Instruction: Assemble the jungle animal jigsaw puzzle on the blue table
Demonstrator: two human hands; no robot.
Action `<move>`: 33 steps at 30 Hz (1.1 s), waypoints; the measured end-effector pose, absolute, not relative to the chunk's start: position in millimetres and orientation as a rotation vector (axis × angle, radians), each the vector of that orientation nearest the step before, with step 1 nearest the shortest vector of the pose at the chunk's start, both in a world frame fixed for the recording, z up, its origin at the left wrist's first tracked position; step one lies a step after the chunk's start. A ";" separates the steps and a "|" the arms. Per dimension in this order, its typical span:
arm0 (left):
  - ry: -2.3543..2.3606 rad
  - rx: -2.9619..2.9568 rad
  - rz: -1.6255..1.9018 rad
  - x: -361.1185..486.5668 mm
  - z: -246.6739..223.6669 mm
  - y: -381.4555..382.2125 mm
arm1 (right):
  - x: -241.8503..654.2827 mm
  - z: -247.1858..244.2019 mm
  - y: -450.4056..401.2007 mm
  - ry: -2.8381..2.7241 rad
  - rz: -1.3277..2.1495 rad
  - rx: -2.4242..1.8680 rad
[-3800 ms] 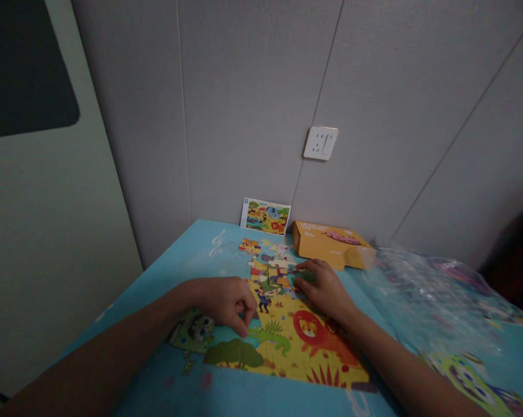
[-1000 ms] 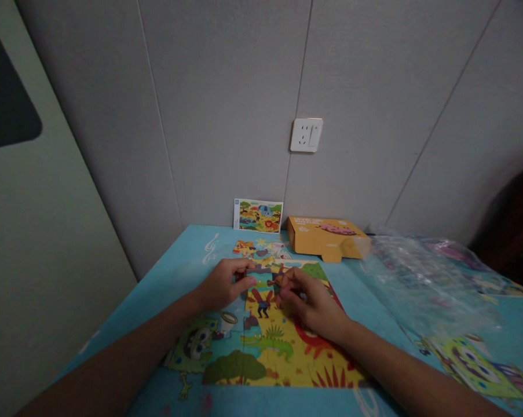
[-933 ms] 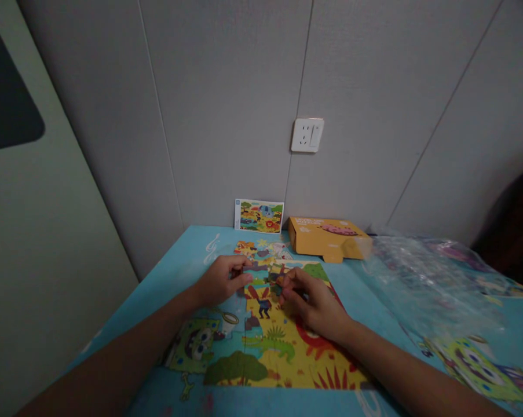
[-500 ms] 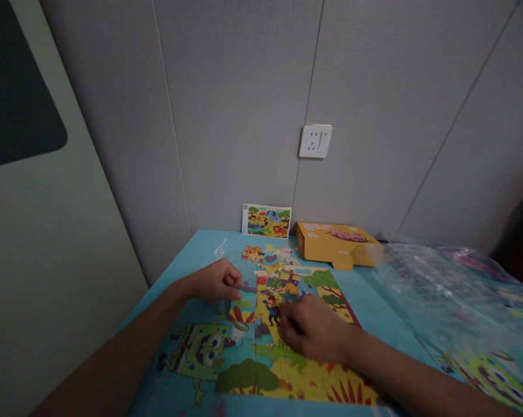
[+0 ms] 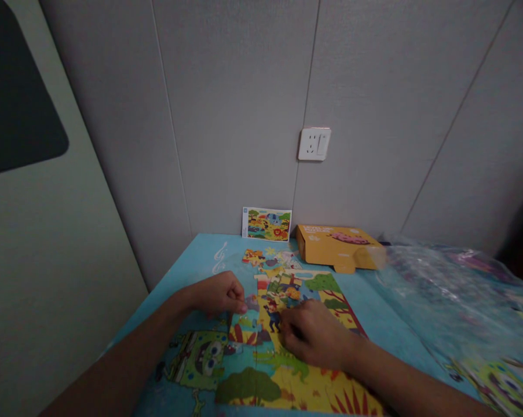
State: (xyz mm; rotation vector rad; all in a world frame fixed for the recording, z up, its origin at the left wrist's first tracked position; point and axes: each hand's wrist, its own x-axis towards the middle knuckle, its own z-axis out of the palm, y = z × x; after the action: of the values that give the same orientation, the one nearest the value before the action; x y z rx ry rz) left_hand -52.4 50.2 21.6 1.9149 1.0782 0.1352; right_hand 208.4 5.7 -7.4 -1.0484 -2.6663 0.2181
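Observation:
A partly assembled jigsaw puzzle point(image 5: 282, 382) with a safari scene lies flat on the table. At its left edge my left hand point(image 5: 221, 294) is closed, thumb and forefinger pinching the side of a puzzle piece point(image 5: 252, 302) with a grey shape on it. Just below that piece is another piece point(image 5: 242, 335) with red leaves. My right hand point(image 5: 313, 335) rests curled on the middle of the puzzle, beside the figure in blue. Its fingertips are tucked under, so anything in them is hidden.
Loose puzzle pieces point(image 5: 253, 256) lie beyond the puzzle. A picture card point(image 5: 267, 225) leans on the wall, next to an orange box point(image 5: 337, 246). Clear plastic wrapping point(image 5: 443, 295) covers the right side of the blue cartoon-printed table point(image 5: 191, 260).
My left hand has moved slightly down, and the piece at its fingertips now lies flat against the puzzle's left edge. My right hand stays on the puzzle. The view has tilted slightly up.

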 end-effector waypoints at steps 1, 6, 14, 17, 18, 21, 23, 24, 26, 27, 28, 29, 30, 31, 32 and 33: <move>1.083 1.919 0.131 -52.4 21.1 50.2 | 208.0 -6.8 5.7 -2.653 0.231 -1.049; 1.034 2.004 0.239 -50.8 18.6 52.7 | 209.3 -0.3 11.6 -2.337 0.143 -1.335; 1.202 1.887 0.584 -38.8 4.0 63.0 | 225.9 -8.8 38.7 -2.190 0.102 -1.373; 1.188 1.864 0.580 -33.4 0.5 61.1 | 226.3 -11.4 40.1 -2.225 0.155 -1.357; 1.177 1.859 0.573 -31.7 0.5 59.6 | 225.8 -10.8 39.4 -2.223 0.172 -1.350; 1.147 1.852 0.553 -27.1 2.2 53.9 | 225.2 -6.3 36.9 -2.200 0.212 -1.349; 1.119 1.841 0.550 -23.7 2.4 50.1 | 226.8 -3.3 37.0 -2.180 0.219 -1.377; 1.101 1.838 0.552 -21.7 1.7 48.4 | 228.2 -2.3 37.9 -2.161 0.224 -1.398; 1.058 1.840 0.561 -17.1 -1.7 45.3 | 231.7 -1.0 40.9 -2.100 0.253 -1.434; 1.034 1.845 0.561 -14.4 -4.1 43.9 | 233.5 -0.6 42.6 -2.056 0.274 -1.445; 1.015 1.849 0.562 -11.5 -6.4 42.6 | 235.1 -0.2 44.0 -2.005 0.294 -1.447; 1.006 1.849 0.568 -8.5 -8.5 41.4 | 236.3 0.2 44.7 -1.957 0.308 -1.437; 1.005 1.845 0.581 -5.5 -10.0 40.3 | 237.0 0.8 44.7 -1.918 0.315 -1.413; 1.012 1.841 0.605 -2.6 -10.6 39.3 | 237.1 1.6 43.6 -1.893 0.311 -1.375; 1.020 1.835 0.642 0.0 -10.4 38.5 | 236.5 2.4 41.5 -1.886 0.300 -1.324; 1.024 1.829 0.690 2.4 -9.3 37.7 | 235.4 3.4 38.6 -1.898 0.285 -1.262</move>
State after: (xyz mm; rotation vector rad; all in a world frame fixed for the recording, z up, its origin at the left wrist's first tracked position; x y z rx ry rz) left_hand 2.4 37.7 -9.3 1.8292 1.0245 0.6896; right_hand 235.4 38.6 3.4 -1.2624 -1.8985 0.2853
